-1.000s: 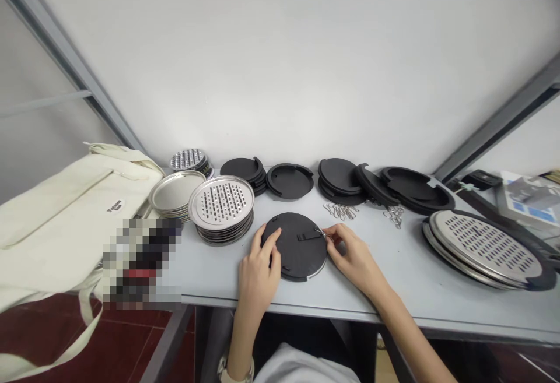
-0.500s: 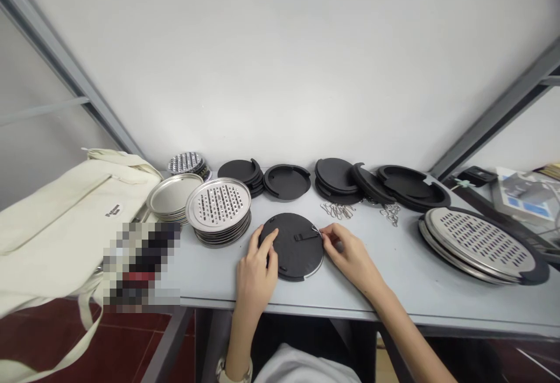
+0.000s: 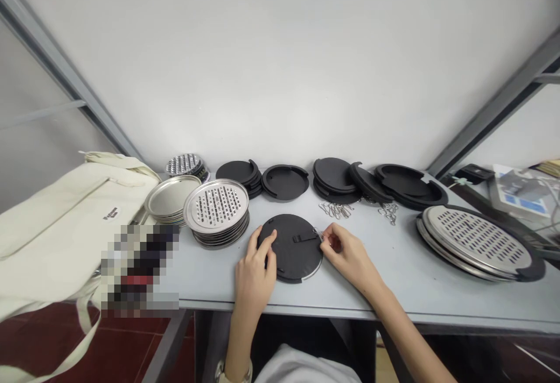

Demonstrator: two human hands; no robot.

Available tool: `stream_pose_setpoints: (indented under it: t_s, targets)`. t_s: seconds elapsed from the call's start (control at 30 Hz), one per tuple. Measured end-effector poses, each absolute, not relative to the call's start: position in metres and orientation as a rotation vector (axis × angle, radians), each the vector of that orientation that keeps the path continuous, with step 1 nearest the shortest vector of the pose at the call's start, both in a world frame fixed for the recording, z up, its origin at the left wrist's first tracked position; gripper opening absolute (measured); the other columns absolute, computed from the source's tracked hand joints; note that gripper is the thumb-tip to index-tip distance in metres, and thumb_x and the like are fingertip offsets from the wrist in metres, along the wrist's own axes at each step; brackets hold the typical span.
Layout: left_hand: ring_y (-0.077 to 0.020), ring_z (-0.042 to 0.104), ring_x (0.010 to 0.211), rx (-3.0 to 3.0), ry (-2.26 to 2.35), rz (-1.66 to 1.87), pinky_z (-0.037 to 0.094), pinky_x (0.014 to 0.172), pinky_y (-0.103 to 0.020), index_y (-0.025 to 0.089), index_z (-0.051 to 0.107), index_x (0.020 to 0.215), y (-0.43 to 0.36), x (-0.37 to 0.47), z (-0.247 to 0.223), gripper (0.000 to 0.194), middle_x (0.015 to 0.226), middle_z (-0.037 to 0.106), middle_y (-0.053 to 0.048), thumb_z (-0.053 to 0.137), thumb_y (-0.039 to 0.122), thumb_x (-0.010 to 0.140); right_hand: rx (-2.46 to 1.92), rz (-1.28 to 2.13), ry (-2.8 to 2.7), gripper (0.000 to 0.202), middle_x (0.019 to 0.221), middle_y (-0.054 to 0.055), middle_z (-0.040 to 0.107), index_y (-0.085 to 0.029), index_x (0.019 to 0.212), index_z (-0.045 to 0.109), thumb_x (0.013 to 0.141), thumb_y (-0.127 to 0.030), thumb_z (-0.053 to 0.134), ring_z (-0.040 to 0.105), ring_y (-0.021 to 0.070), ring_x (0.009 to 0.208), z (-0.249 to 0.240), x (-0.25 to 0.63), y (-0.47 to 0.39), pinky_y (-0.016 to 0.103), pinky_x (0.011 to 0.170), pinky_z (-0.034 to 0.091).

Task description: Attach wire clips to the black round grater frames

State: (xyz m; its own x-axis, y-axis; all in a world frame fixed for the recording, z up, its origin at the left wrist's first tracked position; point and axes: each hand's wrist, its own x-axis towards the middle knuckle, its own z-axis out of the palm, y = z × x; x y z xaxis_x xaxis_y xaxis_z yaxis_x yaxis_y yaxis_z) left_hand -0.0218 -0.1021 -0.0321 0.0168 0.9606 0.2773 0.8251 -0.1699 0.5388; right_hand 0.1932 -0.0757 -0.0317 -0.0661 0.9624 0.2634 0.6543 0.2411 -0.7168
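A round black plastic disc [image 3: 293, 260] lies flat on the table in front of me, with a narrow slot and small catch on its upper face and a thin silvery edge showing at the lower right. My left hand [image 3: 256, 272] holds its left side, fingertips resting on top and at the rim. At the right rim, my right hand [image 3: 347, 255] pinches a small bent wire clip [image 3: 318, 232] between thumb and forefinger. The fingers partly cover the clip, so I cannot tell how far it sits in the slot.
Stacked round metal graters [image 3: 216, 207] stand left of the disc, beside plain metal discs [image 3: 172, 196]. Black round holders [image 3: 285, 182] line the wall. Loose wire clips [image 3: 336, 210] lie behind my right hand. Larger grater discs [image 3: 479, 240] lie right; a cream bag [image 3: 65, 214] lies left.
The view has shifted slightly. Both hands stay on the disc and the clip, with only a slight change in my right fingers at the rim.
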Motion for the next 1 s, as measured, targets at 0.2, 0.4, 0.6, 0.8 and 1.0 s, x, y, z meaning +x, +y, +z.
stream_pose_setpoints:
  t_s: [0.2, 0.4, 0.6, 0.8, 1.0]
  targets:
    - [-0.0179, 0.064, 0.091, 2.018, 1.961, 0.827, 0.049, 0.069, -0.025, 0.031, 0.059, 0.122, -0.102, -0.017, -0.029, 0.039, 0.138, 0.047, -0.005, 0.044, 0.015, 0.089, -1.51, 0.484, -1.857, 0.009, 0.064, -0.002, 0.049, -0.022, 0.07, 0.043, 0.078, -0.019, 0.046, 0.048, 0.0145, 0.059, -0.032, 0.192, -0.076, 0.025, 0.056, 0.039]
    - [-0.0159, 0.065, 0.084, 2.019, 1.985, 0.823, 0.045, 0.063, -0.024, 0.034, 0.058, 0.119, -0.101, -0.016, -0.028, 0.036, 0.137, 0.048, -0.001, 0.044, 0.018, 0.091, -1.541, 0.473, -1.892, 0.012, 0.065, -0.002, 0.048, -0.022, 0.07, 0.039, 0.079, -0.018, 0.045, 0.048, 0.0148, 0.06, -0.034, 0.192, -0.076, 0.025, 0.057, 0.037]
    - [-0.0159, 0.065, 0.082, 2.04, 1.999, 0.777, 0.044, 0.063, -0.024, 0.035, 0.056, 0.121, -0.102, -0.016, -0.027, 0.036, 0.136, 0.047, -0.001, 0.043, 0.02, 0.092, -1.562, 0.489, -1.912, 0.014, 0.065, -0.002, 0.048, -0.023, 0.071, 0.039, 0.084, -0.021, 0.043, 0.048, 0.0153, 0.06, -0.035, 0.191, -0.075, 0.026, 0.057, 0.037]
    - [-0.0141, 0.064, 0.069, 2.088, 2.066, 0.654, 0.041, 0.057, -0.024, 0.034, 0.056, 0.122, -0.1, -0.013, -0.021, 0.035, 0.133, 0.048, -0.003, 0.039, 0.023, 0.093, -1.564, 0.42, -1.935, 0.025, 0.066, 0.0, 0.05, -0.023, 0.069, 0.035, 0.094, -0.027, 0.033, 0.048, 0.0167, 0.06, -0.033, 0.188, -0.074, 0.028, 0.058, 0.036]
    - [-0.0119, 0.061, 0.061, 2.153, 2.099, 0.484, 0.04, 0.054, -0.024, 0.034, 0.051, 0.127, -0.099, -0.011, -0.018, 0.037, 0.132, 0.047, -0.005, 0.039, 0.026, 0.093, -1.566, 0.424, -1.939, 0.027, 0.069, 0.001, 0.051, -0.023, 0.07, 0.033, 0.096, -0.03, 0.03, 0.051, 0.018, 0.064, -0.035, 0.188, -0.069, 0.029, 0.062, 0.037]
